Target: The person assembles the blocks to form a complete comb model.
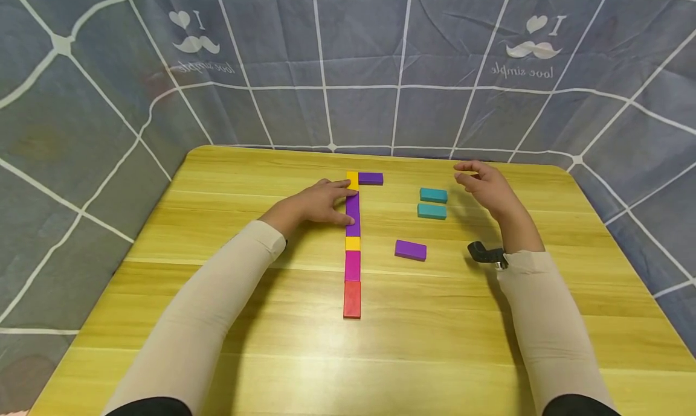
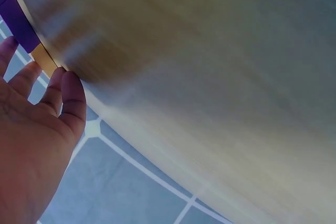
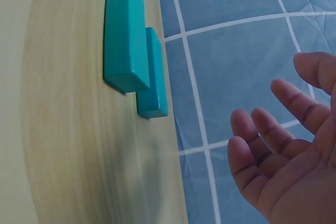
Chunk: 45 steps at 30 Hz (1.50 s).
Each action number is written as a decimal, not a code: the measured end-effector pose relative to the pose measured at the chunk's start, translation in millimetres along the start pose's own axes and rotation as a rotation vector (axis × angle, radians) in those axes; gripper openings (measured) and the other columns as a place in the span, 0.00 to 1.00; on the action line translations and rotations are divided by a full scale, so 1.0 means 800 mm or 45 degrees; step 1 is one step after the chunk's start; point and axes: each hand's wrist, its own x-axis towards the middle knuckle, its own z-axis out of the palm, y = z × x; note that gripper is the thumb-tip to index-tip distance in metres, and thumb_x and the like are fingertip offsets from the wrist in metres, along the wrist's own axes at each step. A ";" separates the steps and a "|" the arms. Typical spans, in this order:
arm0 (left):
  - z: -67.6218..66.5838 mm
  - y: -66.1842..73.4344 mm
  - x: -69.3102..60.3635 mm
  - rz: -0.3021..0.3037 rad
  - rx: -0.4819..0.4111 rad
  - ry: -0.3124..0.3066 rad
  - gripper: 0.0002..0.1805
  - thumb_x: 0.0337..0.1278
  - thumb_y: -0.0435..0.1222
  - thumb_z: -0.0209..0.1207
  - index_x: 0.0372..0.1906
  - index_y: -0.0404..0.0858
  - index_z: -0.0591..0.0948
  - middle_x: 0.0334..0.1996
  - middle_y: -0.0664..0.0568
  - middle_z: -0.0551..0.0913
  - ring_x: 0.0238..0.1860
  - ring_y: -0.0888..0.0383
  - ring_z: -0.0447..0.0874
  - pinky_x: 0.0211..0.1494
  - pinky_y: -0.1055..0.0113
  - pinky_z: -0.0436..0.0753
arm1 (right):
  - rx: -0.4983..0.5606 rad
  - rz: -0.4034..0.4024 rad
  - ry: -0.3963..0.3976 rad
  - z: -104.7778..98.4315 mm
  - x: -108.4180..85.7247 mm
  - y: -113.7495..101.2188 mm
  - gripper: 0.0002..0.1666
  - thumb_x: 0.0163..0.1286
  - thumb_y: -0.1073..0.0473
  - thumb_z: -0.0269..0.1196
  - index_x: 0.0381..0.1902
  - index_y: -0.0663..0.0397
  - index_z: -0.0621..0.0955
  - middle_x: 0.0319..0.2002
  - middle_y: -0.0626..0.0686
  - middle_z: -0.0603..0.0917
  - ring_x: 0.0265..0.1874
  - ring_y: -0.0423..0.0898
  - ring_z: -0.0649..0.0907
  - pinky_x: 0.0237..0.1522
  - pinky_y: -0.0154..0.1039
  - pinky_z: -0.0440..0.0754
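In the head view, my left hand (image 1: 321, 203) is at the far part of a straight row of flat blocks. Its fingertips touch the far yellow block (image 1: 352, 176) and the long purple section (image 1: 353, 206), with the thumb at that section's near part. Toward me follow another yellow block (image 1: 353, 244), a magenta block (image 1: 353, 266) and a red block (image 1: 352, 300). A purple block (image 1: 371, 179) sits crosswise against the far yellow one. My right hand (image 1: 486, 189) hovers with loosely bent fingers and holds nothing, right of two teal blocks (image 1: 433, 195).
Between the row and my right arm, a loose purple block (image 1: 410, 250) lies slightly askew on the wooden table (image 1: 261, 355). Gray-blue cloth (image 1: 359, 117) with white lines hangs behind the table and along both sides. A black device (image 1: 486, 253) is strapped to my right wrist.
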 end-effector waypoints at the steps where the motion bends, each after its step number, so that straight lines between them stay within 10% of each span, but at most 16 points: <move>1: 0.000 -0.001 0.001 0.003 0.000 -0.001 0.43 0.57 0.59 0.63 0.76 0.48 0.65 0.79 0.48 0.51 0.76 0.37 0.46 0.76 0.48 0.53 | 0.002 0.002 -0.005 0.000 0.000 0.000 0.31 0.77 0.46 0.54 0.68 0.60 0.69 0.67 0.63 0.69 0.63 0.66 0.70 0.67 0.60 0.64; 30: -0.019 -0.015 0.012 0.057 -0.009 -0.025 0.44 0.57 0.58 0.64 0.75 0.47 0.66 0.78 0.47 0.52 0.75 0.41 0.50 0.75 0.51 0.57 | -0.165 -0.005 -0.044 0.019 0.032 0.018 0.24 0.75 0.60 0.58 0.63 0.68 0.72 0.63 0.67 0.74 0.59 0.61 0.74 0.55 0.46 0.73; 45: -0.017 -0.017 0.013 0.052 -0.012 -0.020 0.44 0.56 0.59 0.64 0.76 0.48 0.65 0.78 0.48 0.52 0.75 0.42 0.50 0.75 0.51 0.58 | -0.164 0.074 -0.146 0.032 0.046 0.034 0.24 0.76 0.62 0.56 0.65 0.66 0.71 0.64 0.66 0.71 0.64 0.62 0.70 0.63 0.54 0.70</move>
